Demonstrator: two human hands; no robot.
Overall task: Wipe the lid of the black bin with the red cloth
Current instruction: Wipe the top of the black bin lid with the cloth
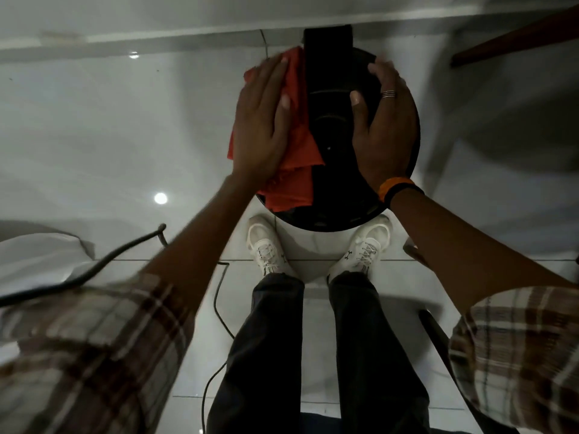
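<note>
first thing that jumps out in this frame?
The red cloth, the one bright colour in a dim scene, pressed flat under the left hand on the left half of the round black bin lid. The right hand lies spread on the lid's right side, with a ring and an orange wristband. Below the bin, white sneakers stand on glossy pale tiles.

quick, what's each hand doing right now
Left hand: open, flat, pressing the red cloth onto the bin lid.
Right hand: open, fingers spread, resting bare on the lid, holding nothing.
</note>
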